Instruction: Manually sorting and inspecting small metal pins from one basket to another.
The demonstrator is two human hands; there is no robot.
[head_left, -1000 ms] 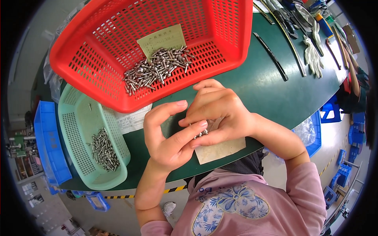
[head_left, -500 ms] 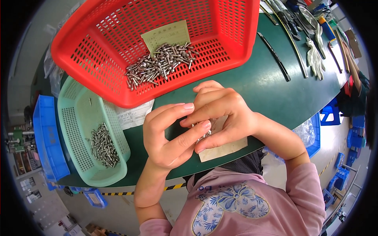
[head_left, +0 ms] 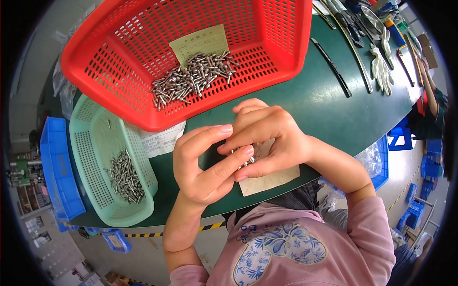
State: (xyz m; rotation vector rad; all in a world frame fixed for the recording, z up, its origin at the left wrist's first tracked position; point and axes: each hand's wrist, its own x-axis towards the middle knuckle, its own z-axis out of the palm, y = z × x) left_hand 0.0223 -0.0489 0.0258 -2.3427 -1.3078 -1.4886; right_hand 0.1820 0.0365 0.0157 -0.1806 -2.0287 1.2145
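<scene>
Running this from afar, closest to me the right hand is curled around a few small rivet-like metal pins, probably cupped so none roll away. The left hand is half-curled, fingertips right by them, but I can't tell if it's pinching one. Beige paper lies below, maybe to protect the green tabletop. Off left, a mint perforated basket keeps one pile within reach. Further out, the red perforated basket has another heap, its card propped behind like a label, and white gloves sit far right, clear of the hands
</scene>
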